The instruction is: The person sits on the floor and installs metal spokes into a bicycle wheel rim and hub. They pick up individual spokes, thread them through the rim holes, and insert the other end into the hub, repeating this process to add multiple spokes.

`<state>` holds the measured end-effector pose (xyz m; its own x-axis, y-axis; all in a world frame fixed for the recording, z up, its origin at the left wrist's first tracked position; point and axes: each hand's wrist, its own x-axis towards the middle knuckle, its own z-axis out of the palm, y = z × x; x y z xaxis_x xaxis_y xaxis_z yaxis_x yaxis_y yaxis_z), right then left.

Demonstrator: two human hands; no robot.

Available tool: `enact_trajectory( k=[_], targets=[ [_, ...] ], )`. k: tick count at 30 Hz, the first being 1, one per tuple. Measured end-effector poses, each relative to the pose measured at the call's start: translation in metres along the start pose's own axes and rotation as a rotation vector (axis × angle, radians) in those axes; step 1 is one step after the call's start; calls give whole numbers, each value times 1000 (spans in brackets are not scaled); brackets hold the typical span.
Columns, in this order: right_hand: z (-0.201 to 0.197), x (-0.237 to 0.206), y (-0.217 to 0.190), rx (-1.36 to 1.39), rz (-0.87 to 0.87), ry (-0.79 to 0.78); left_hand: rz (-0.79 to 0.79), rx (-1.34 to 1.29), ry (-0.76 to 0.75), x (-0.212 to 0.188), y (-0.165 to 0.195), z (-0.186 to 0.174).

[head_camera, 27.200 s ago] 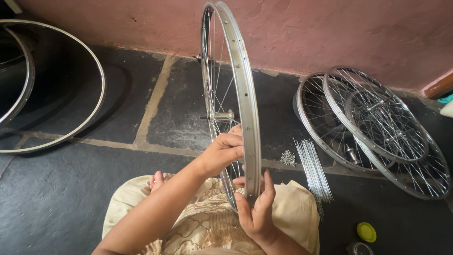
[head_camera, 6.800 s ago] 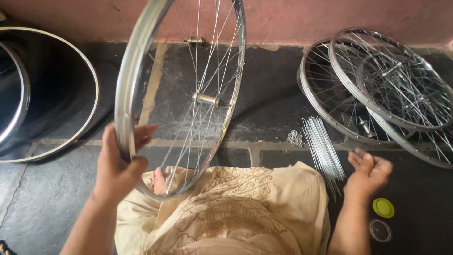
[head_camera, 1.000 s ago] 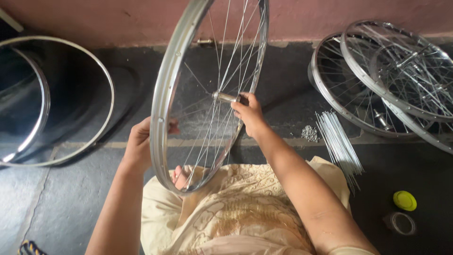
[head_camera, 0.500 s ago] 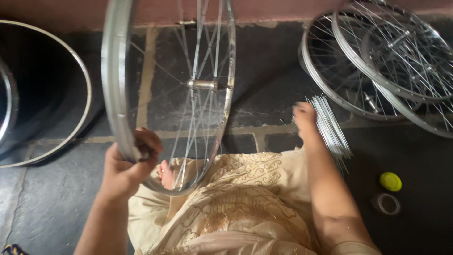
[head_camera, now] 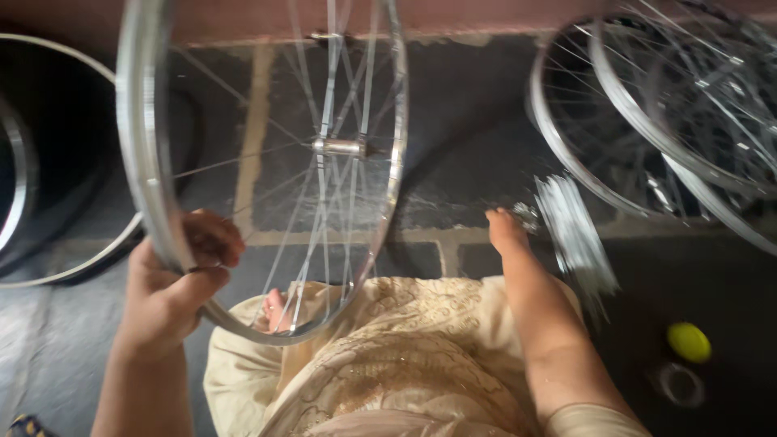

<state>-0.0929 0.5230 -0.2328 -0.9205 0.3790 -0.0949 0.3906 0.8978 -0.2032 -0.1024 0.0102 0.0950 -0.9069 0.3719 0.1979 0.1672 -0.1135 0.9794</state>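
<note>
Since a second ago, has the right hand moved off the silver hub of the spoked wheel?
Yes. The right hand has left the silver hub and gone rightward and down to the loose bundle of silver spokes on the dark stone floor.

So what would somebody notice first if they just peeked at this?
Probably the big shiny silver spoked wheel standing upright in the middle, gripped at its rim by the left hand. Next, the right hand reaching to a bundle of thin loose metal spokes on the dark stone floor, below a pile of finished silver wheels.
</note>
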Motion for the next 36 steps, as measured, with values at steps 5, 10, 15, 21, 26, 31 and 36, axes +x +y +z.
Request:
enact_trajectory(
  k=[5,10,15,21,26,31,36],
  targets=[
    [0,15,-30,-278,-57,-203,-43,3,-52,15,16,-7],
    [8,13,-36,-355,-159,-154,-12,25,-79,19,24,-9],
    [1,-3,-40,-20,-123,82,-13,7,-91,8,25,-4],
    [-49,-74,-82,846,-57,119,30,46,-86,-7,19,13],
    [-126,-193,-147,1316,-348,-188,21,64,-1,-15,15,53],
    [-196,-278,-185,1244,-1020,-60,-116,-6,91,-29,22,142],
    [-202,-307,-185,1329,-828,-198,279,231,-112,-52,30,180]
  ],
)
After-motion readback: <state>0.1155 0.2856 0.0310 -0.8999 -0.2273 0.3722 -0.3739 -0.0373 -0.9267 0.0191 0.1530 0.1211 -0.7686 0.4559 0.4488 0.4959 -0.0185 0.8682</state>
